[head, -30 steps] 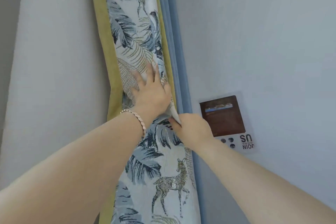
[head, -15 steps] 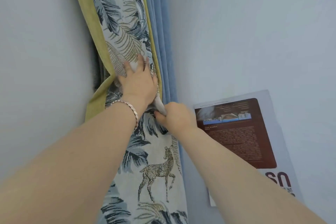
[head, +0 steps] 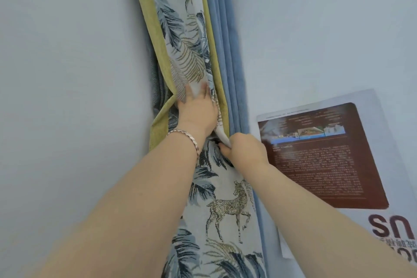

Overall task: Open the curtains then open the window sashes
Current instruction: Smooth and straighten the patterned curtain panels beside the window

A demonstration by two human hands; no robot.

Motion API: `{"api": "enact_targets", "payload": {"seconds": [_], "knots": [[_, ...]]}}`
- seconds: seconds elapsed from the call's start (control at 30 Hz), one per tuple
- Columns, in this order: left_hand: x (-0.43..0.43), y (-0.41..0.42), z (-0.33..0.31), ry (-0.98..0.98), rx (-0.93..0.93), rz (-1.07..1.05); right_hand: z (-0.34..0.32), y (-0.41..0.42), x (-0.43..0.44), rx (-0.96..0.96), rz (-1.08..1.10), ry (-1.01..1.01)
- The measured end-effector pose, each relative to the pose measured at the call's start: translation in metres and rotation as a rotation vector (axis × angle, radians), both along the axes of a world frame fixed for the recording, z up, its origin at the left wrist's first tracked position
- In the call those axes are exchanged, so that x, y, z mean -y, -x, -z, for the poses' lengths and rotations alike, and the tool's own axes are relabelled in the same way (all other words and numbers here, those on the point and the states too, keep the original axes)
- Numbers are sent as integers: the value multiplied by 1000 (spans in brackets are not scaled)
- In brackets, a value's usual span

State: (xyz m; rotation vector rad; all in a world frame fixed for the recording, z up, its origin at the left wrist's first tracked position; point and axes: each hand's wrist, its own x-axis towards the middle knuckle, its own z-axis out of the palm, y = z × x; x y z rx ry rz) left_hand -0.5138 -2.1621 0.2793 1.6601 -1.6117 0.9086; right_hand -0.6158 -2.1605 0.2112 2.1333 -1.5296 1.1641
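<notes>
A person's two hands work at one gathered curtain, a leaf-and-deer print edged in yellow-green, bunched upright against a pale wall beside a blue curtain that hangs in folds. The left hand lies flat with fingers spread over the bundle, pressing it in, its grip wide and closed on nothing. The right hand is closed in a fist around a pale strip, apparently a tie-back, just beside the left wrist, which wears one bracelet. The cloth looks thick, soft and fairly heavy; it would likely slump and spread if released, so the firm hold belongs at the cinched middle, with the strip drawn snug around it. In view: two curtains, one strip, one bracelet, and one poster taped to the wall at right. No window sash is visible, and that step appears not yet begun.
</notes>
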Motion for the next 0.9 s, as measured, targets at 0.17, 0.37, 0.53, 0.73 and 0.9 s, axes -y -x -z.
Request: {"api": "enact_targets", "payload": {"seconds": [0.17, 0.37, 0.53, 0.73, 0.9], "knots": [[-49, -20, 11, -78, -29, 99, 26, -9, -40, -12, -21, -89], [-134, -53, 43, -300, 6, 165, 88, -20, -113, 72, -93, -360], [-215, -69, 87, -423, -35, 302, 104, -26, -195, 219, -132, -542], [-284, -91, 130, -532, 0, 301, 113, -30, -276, 383, -237, -623], [-335, -106, 151, -708, 58, 140, 117, -38, -309, 361, -74, -566]]}}
